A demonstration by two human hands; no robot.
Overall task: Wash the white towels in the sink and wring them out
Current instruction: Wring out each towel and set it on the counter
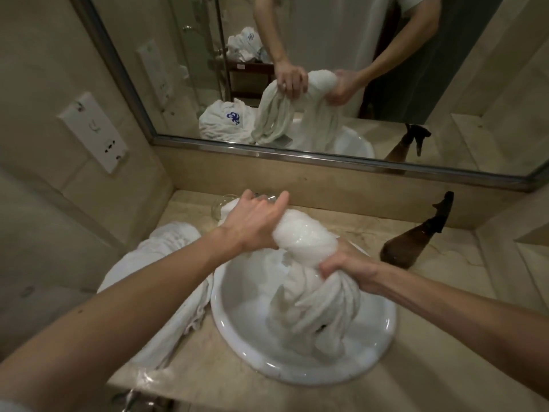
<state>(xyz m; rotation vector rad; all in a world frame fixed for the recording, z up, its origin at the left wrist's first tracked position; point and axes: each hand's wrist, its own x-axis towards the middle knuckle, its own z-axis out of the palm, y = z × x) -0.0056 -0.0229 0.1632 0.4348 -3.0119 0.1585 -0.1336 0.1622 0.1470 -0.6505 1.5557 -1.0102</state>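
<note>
A soaked white towel hangs twisted over the white sink basin, its tail in the bowl. The left hand and right hand each grip it, fingers curled round. Another white towel lies just left on the marble counter; a brown spray bottle stands to the right, below the mirror.

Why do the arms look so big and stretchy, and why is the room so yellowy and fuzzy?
Head view: the wide-angle lens stretches the edges; dim, warm light tints everything; the left hand and right hand gripping the towel look softly blurred; the sink rim shows glare.
</note>
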